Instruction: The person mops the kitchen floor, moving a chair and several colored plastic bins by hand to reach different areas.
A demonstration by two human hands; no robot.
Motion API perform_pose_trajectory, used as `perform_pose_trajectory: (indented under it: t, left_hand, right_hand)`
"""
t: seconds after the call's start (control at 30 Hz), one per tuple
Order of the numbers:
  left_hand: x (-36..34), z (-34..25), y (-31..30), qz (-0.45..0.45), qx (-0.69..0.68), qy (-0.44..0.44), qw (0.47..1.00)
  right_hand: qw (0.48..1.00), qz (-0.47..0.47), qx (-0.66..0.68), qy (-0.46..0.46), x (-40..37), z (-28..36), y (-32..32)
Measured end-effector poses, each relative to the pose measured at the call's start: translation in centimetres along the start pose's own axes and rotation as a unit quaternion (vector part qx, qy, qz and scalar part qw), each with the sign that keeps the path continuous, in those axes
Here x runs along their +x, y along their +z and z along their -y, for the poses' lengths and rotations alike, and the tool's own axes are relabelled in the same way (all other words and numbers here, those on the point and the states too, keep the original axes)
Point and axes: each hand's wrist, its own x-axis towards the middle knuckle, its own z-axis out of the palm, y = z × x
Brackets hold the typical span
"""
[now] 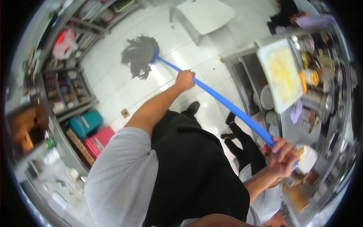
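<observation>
A long blue mop handle (230, 108) runs diagonally across the view. My left hand (185, 80) is wrapped round its lower part, with the arm stretched forward. Near the handle's upper end, at the right, my right hand (281, 157) is closed on it. The grey mop head (140, 56) lies spread on the white tiled floor (149, 89), joined to the handle by a blue connector (155, 56).
A white stool (206, 17) stands beyond the mop. Shelves hold a teal bin (86, 124) and a pink bin (99, 140) at left. A cutting board (281, 73) lies on the right counter. Another person (266, 198) is close at my right; a second is at the top right.
</observation>
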Motion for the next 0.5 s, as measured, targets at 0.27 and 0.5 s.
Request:
perform_pose_trajectory:
  t: [0.27,0.5]
  left_hand:
    - [-11.4,-18.1,6.3,0.232,-0.095,0.348,0.903]
    - [-16.7,-22.2,7.8,0.427,0.003,0.534,0.73]
  right_hand:
    - [0.954,-0.235,-0.157,-0.097,-17.9,18.8,2.0]
    - [0.843,-0.411,-0.306,-0.164,-30.1,19.7,19.8]
